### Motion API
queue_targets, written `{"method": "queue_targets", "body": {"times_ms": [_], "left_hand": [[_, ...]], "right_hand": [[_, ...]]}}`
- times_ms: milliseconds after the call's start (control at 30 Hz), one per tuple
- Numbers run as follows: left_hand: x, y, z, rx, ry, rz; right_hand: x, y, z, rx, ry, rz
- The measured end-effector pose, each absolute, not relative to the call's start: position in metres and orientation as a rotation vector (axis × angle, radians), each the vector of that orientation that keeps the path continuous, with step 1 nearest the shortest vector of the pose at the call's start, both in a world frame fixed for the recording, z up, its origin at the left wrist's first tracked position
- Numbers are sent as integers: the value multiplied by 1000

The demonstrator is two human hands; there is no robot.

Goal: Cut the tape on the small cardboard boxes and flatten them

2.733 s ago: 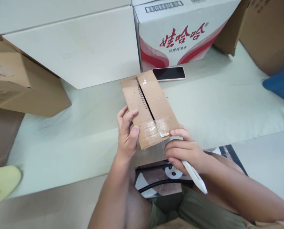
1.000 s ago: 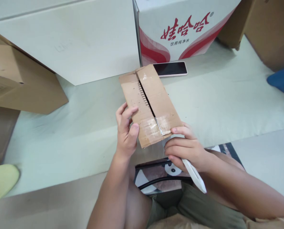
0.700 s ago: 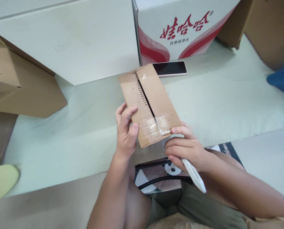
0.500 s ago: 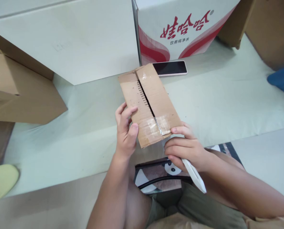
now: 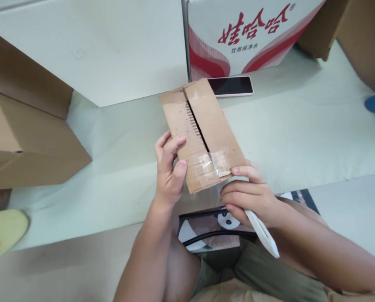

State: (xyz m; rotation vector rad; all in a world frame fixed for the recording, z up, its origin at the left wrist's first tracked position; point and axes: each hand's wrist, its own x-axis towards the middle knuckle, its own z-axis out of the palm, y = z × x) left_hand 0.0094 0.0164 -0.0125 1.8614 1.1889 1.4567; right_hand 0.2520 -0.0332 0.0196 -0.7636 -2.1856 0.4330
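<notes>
A small brown cardboard box point(image 5: 220, 130) is tilted between my hands, with a dark slit between its top flaps and clear tape across the near end. My left hand point(image 5: 171, 170) grips its left side, thumb and fingers at the edge. At the near right corner, the index finger of my right hand point(image 5: 248, 191) touches the box. The other fingers of that hand are curled round a slim white handle point(image 5: 263, 235) that looks like a utility knife's; its front end is hidden by the fingers.
A phone point(image 5: 231, 86) lies behind the box on the pale green cloth point(image 5: 300, 126). A big white box point(image 5: 127, 50) and a red-and-white water carton point(image 5: 212, 46) stand at the back. Brown cartons point(image 5: 32, 138) are at left, near a yellow object point(image 5: 6, 230). A panda-print bag point(image 5: 206, 235) is below my hands.
The camera view has shifted slightly, so most things appear a little further right. Both hands keep the same hold on the box, and the slit looks the same.
</notes>
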Motion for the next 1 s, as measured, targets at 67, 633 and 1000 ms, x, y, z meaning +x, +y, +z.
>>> {"method": "queue_targets", "body": {"times_ms": [67, 633, 1000], "left_hand": [[10, 15, -11, 1874, 1202, 1446], [13, 23, -18, 1787, 1137, 1496], [20, 14, 2, 2035, 1188, 1591]], "right_hand": [[254, -34, 22, -771, -2201, 441], [252, -35, 20, -778, -2170, 416], [251, -34, 20, -779, -2168, 413]]}}
